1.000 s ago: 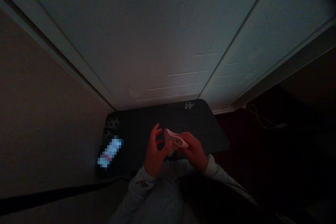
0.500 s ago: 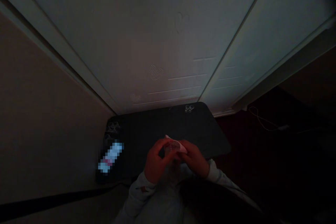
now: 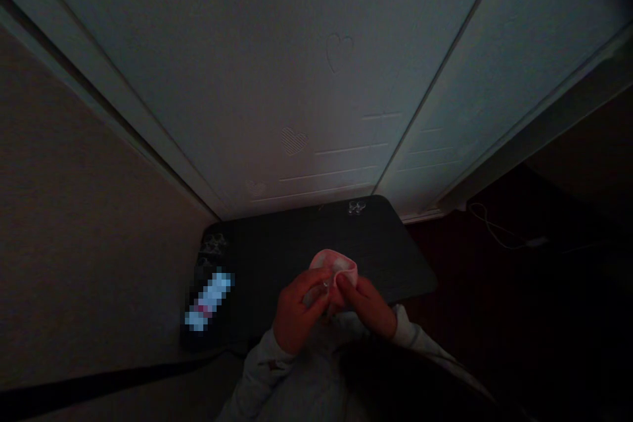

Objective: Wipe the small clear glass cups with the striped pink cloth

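Observation:
Low in front of me, over the near side of the dark table [image 3: 277, 244], both hands meet at a pink cloth [image 3: 333, 258]. My right hand [image 3: 368, 306] pinches the cloth's right side, thumb on top. My left hand [image 3: 294, 310] has its fingers curled round a small clear, shiny object [image 3: 325, 285] against the cloth; the dark scene hides its exact shape. Similar-looking clear objects [image 3: 357, 208] lie at the table's far right edge. Several more clear pieces [image 3: 214, 244] sit at its left end.
A lit, pixel-blurred oblong [image 3: 208, 301] lies on the table's left side. White panels with embossed hearts [image 3: 294, 140] stand right behind the table. A tan wall [image 3: 99, 231] closes in on the left. A white cable [image 3: 494, 227] lies on the dark floor at right.
The pink cloth has opened out and now rises above my fingers. My right hand's grip has shifted, with the thumb over the cloth; my left hand stays close to it.

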### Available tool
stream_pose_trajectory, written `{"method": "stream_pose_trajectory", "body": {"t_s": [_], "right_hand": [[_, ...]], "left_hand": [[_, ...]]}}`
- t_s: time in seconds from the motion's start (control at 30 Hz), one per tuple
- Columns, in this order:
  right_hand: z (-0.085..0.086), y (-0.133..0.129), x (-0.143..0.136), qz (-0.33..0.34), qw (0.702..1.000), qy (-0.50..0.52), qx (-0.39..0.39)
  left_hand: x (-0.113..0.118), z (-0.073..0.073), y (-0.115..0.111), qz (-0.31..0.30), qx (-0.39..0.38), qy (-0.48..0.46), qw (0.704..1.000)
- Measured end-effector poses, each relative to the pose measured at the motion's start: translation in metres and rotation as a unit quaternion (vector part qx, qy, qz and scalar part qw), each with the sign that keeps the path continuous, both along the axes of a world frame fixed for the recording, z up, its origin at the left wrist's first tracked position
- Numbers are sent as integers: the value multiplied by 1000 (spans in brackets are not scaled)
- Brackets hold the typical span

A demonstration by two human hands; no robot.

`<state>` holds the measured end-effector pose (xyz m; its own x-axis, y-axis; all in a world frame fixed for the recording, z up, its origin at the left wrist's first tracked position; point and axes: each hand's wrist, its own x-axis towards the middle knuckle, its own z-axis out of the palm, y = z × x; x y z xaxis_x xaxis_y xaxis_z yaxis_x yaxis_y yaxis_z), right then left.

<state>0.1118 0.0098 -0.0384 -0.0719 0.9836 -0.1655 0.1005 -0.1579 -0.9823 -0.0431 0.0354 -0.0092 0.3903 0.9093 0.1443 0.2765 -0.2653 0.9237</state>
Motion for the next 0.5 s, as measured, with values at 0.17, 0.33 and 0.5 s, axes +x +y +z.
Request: {"method": "stream_pose_trajectory", "body": {"t_s": [0.17,0.33,0.5], "right_hand": [[-3,-2,2,3,1000,-5,-28],[0,-3,-1,4,998,45,-43],[5,-3,-6,25,991,118,-53]], "left_hand": [[0,4,0,-11,45,48,998],[3,-1,-1,17,17,50,998],[6,-4,-1,64,-29,14,997]]}}
